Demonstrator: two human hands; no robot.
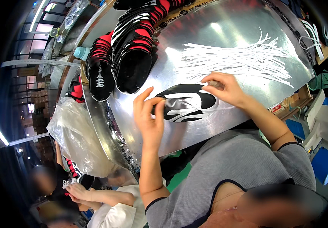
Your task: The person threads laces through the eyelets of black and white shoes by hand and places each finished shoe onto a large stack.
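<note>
Metal table (186, 137) is supporting stacked uppers (133, 49) ahead of the person's left hand (148, 119), white laces (236, 59) ahead of the right hand (226, 89), black-and-white shoe upper (183, 102) between both hands, the left's hold being unclear, the right gripping a brown handle (215, 84).

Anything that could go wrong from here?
1. The white laces lie crisscrossed; pulling one might drag or tangle others.
2. The black-and-white shoe upper lies on a smooth-looking metal table, so it could slip.
3. The larger overlapping row of uppers sits near the left hand; a bump could shift it.
</note>
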